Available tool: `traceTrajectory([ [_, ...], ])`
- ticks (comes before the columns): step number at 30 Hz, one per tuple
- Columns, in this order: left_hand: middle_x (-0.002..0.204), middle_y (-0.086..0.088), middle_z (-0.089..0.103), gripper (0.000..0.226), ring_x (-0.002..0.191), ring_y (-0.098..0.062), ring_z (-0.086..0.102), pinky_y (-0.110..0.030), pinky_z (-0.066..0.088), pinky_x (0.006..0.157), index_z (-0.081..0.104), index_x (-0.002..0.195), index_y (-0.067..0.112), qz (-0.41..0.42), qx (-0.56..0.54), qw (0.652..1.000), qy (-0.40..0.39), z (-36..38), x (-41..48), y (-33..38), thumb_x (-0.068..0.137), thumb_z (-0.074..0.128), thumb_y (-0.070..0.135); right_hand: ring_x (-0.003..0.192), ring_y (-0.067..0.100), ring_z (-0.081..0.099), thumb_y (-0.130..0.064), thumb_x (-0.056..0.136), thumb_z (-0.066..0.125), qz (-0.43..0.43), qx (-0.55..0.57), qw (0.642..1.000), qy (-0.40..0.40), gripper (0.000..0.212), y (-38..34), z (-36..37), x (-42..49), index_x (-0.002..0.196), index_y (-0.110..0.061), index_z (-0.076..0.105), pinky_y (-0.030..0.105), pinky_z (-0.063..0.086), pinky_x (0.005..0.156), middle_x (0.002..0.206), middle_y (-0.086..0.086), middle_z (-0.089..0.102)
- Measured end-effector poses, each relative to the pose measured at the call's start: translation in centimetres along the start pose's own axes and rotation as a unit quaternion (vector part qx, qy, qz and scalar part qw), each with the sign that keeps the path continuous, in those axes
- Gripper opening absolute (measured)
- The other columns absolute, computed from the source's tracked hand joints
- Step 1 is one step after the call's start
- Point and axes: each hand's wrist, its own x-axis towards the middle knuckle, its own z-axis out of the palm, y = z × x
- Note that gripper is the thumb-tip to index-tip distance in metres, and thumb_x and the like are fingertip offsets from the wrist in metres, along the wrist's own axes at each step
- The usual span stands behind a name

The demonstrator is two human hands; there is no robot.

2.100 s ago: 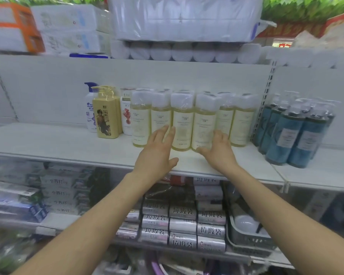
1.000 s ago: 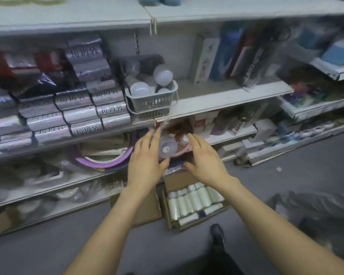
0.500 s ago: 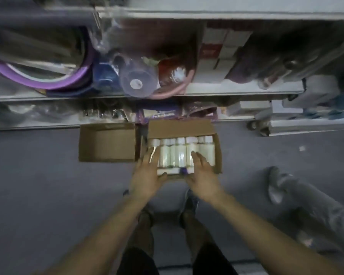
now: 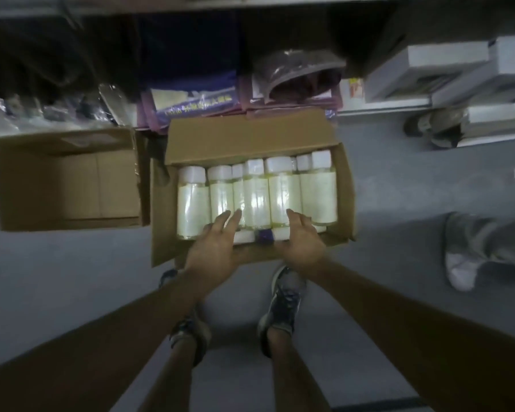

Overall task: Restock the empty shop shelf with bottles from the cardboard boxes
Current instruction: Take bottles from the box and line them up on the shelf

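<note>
An open cardboard box [image 4: 244,138] sits on the grey floor in front of my feet. Several pale yellow bottles with white caps [image 4: 256,194] lie side by side inside it. My left hand [image 4: 213,245] hovers over the near left bottles with its fingers spread and nothing in it. Over the near right bottles my right hand [image 4: 302,237] is open too, fingers slightly curled, holding nothing. Both hands are just above the bottles' lower ends; whether they touch is unclear.
An empty cardboard box [image 4: 69,179] stands to the left, touching the full one. Low shelves with packaged goods [image 4: 197,102] run along the top. Another person's leg and white shoe [image 4: 461,263] are at the right. My shoes [image 4: 281,304] stand just behind the box.
My view has dropped from the upper shelf of bottles to the floor. Both hands have left the shelf and come down over the bottles in the box.
</note>
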Motion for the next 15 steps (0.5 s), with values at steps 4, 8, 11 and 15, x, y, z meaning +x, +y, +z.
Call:
traceTrajectory([
  [4,0.177,0.002,0.016,0.091,0.156,-0.031,0.031,-0.053,0.047,0.115,0.002,0.171,0.035,-0.002,0.038,0.999,-0.006,4.6,6.9,-0.6,0.102,0.057,0.058,0.154,0.033,0.031,-0.03,0.102,0.064,0.003,-0.007,1.0,0.011,0.084,4.0,1.6,6.5,0.169,-0.024,0.016,0.048,0.036,0.122,0.171,0.007,0.023],
  [8,0.177,-0.003,0.017,0.101,0.154,-0.034,0.035,-0.055,0.045,0.113,-0.004,0.171,0.031,-0.079,-0.039,0.996,0.008,8.2,12.5,-0.9,0.1,0.061,0.061,0.157,0.037,0.024,-0.038,0.101,0.064,-0.015,-0.005,1.0,0.017,0.091,5.7,3.3,12.1,0.169,-0.036,0.004,0.058,0.032,0.124,0.174,0.009,0.015],
  [11,0.174,-0.007,0.022,0.106,0.151,-0.035,0.041,-0.052,0.047,0.114,0.0,0.171,0.027,-0.136,-0.176,0.975,0.009,9.8,16.5,-0.5,0.096,0.068,0.06,0.157,0.037,0.024,-0.044,0.1,0.066,0.013,0.046,0.998,0.037,0.098,5.9,4.2,15.7,0.167,-0.045,-0.005,0.056,0.036,0.118,0.174,0.009,0.014],
  [15,0.163,-0.012,0.036,0.109,0.143,-0.037,0.048,-0.05,0.052,0.106,0.011,0.17,0.025,-0.161,-0.255,0.952,0.055,11.1,19.8,0.0,0.09,0.078,0.058,0.135,0.039,0.053,-0.05,0.094,0.074,0.016,0.095,0.993,0.069,0.107,6.2,4.6,18.7,0.16,-0.059,-0.01,0.054,0.05,0.101,0.157,0.016,0.036],
])
